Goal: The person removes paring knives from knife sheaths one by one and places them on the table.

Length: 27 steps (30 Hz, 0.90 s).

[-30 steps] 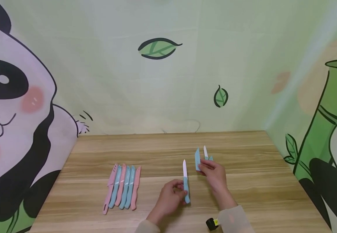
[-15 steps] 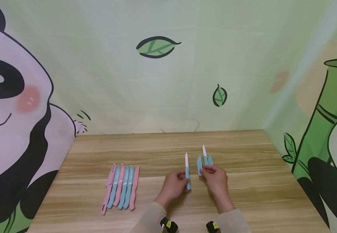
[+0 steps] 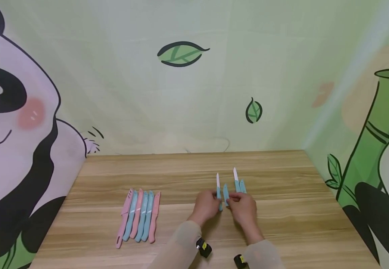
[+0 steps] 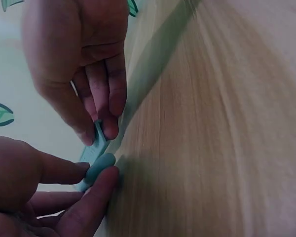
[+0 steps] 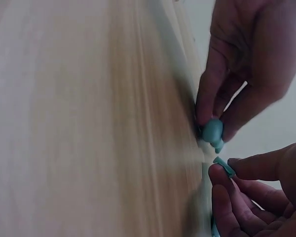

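holding a blue-handled knife (image 3: pixel 218 190) in the left hand (image 3: pixel 206 205), pinching a blue sheath (image 3: pixel 226 194) just beside it in the right hand (image 3: pixel 245 210).

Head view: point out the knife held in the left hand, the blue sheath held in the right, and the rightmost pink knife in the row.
Held knife (image 3: pixel 218 192): head view, upper part of its blue handle.
Blue sheath (image 3: pixel 226 193): head view, middle of its side.
Rightmost pink knife (image 3: pixel 154 221): head view, upper handle.
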### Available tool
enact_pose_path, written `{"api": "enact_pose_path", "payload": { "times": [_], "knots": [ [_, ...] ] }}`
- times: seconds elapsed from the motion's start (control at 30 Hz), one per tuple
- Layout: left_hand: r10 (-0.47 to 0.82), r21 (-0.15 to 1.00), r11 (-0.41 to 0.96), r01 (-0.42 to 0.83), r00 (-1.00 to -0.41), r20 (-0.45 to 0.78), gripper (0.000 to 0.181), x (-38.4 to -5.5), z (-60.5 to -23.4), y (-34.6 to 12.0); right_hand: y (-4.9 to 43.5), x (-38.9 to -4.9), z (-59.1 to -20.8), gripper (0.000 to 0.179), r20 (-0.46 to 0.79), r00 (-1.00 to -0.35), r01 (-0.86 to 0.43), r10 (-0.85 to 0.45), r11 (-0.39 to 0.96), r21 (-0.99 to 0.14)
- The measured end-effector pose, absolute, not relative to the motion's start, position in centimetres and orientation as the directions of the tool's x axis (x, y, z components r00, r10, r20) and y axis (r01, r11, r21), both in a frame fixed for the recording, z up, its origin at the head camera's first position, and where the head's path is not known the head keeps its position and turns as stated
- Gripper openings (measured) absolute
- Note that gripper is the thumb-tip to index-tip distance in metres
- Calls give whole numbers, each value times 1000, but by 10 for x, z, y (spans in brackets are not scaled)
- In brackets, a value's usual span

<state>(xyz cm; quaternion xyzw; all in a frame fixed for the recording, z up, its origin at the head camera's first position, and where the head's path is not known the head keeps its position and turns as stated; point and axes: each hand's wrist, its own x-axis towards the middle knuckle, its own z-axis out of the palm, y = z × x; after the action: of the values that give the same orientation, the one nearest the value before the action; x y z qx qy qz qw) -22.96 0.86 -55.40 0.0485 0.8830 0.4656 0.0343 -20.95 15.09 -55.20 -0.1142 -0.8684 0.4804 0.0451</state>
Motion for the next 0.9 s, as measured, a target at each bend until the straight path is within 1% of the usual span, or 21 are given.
{"api": "enact_pose_path", "payload": {
  "times": [0.1, 0.23, 0.5, 0.77, 0.9],
  "knots": [
    [89, 772, 632, 72, -996, 21, 8, -233, -553, 13, 149, -210, -551, 20, -28, -970, 162, 242, 555, -816],
    [57, 725, 685, 68, -998, 40, 5, -236, -550, 18, 146, -213, -551, 21, -7, -971, 154, 238, 604, -782],
    [59, 694, 719, 51, -998, 12, 9, -244, -553, 24, 143, -217, -553, 20, 62, -973, 119, 224, 711, -693],
    [56, 653, 753, 85, -996, 66, 7, -246, -557, 25, 140, -220, -554, 19, 91, -978, 87, 186, 766, -636],
    [55, 652, 753, 89, -996, 72, 8, -245, -557, 24, 139, -220, -554, 18, 96, -984, 59, 149, 784, -617]
  ]
}}
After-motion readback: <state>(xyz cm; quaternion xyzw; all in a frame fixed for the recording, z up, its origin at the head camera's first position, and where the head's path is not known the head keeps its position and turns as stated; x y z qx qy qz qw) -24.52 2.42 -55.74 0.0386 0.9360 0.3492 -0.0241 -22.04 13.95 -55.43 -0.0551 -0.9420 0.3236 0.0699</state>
